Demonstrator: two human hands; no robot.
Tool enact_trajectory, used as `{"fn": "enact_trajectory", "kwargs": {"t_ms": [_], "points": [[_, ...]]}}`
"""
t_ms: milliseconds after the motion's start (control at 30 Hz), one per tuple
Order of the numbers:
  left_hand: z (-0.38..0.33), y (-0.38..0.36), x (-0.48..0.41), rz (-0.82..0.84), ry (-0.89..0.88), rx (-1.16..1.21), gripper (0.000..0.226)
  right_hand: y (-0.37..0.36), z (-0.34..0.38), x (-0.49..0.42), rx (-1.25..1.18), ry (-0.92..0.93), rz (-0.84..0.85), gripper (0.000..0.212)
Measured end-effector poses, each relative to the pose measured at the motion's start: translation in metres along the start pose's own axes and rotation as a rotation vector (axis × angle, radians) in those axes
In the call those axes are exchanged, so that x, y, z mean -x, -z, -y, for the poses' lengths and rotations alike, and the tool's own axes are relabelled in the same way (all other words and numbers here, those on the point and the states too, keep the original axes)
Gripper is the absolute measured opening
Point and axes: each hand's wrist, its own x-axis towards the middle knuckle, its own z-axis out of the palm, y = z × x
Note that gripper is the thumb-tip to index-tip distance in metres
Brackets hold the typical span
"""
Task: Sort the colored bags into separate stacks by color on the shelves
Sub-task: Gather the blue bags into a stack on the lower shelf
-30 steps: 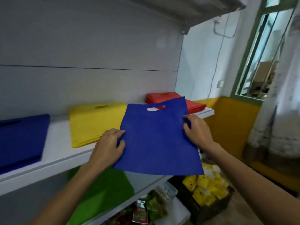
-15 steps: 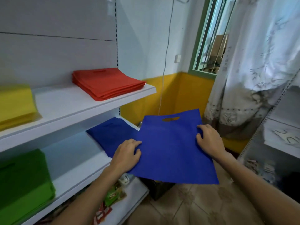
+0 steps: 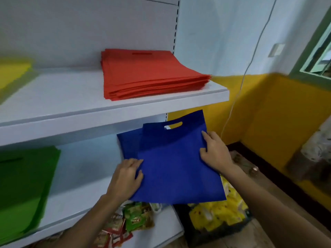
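Currently pinching blue bag (image 3: 177, 165) at opposite side edges with left grip (image 3: 125, 178) and right grip (image 3: 216, 154), partly over blue stack (image 3: 128, 144) on lower shelf (image 3: 80, 194). Lies cutout end forward, long axis away from body; advance leftward, left grip nearer stack

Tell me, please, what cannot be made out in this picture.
Head view:
- Blue stack: mostly covered by the held blue bag; its height is unclear.
- Yellow stack: cut by the left edge, blurred.
- Green stack: cut by the left edge, blurred.
- Snack packets below: print too blurred to read.
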Motion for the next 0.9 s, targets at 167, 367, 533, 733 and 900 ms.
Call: {"fn": "enact_trajectory", "kwargs": {"t_ms": [167, 367, 533, 733, 900], "points": [[0.035, -0.042, -0.02, 0.048, 0.147, -0.126, 0.047, -0.093, -0.001, -0.07, 0.106, 0.161, 0.072, 0.061], [0.068, -0.097, -0.031, 0.102, 0.299, -0.204, 0.06, -0.195, -0.012, -0.105, 0.144, 0.178, 0.226, 0.063], [0.062, -0.106, -0.034, 0.123, 0.376, -0.306, 0.045, -0.22, -0.018, -0.107, 0.178, 0.124, 0.247, 0.047], [0.039, -0.06, -0.02, 0.028, 0.309, -0.176, 0.045, -0.174, 0.002, -0.074, 0.027, 0.197, 0.043, 0.05], [-0.003, 0.014, 0.004, -0.081, 0.245, -0.081, 0.042, -0.096, 0.052, -0.037, -0.026, 0.422, -0.076, 0.051]]}}
